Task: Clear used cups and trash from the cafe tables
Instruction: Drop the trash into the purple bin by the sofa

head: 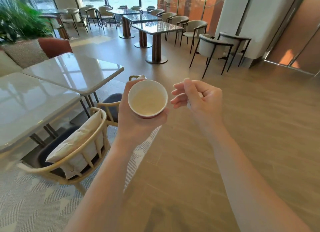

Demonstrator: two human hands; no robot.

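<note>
My left hand grips a paper cup, red outside and white inside, held upright at chest height over the floor. Nothing shows inside the cup. Just right of the cup, my right hand has its fingers curled in over the palm. A small white scrap peeks out between those fingers; I cannot tell what it is. The two hands are a short gap apart and do not touch.
Two glossy pale tables stand at the left with wooden armchairs tucked beside them, on a patterned carpet. Dark-topped tables and beige chairs line the far side. Wood floor stretches ahead and to the right.
</note>
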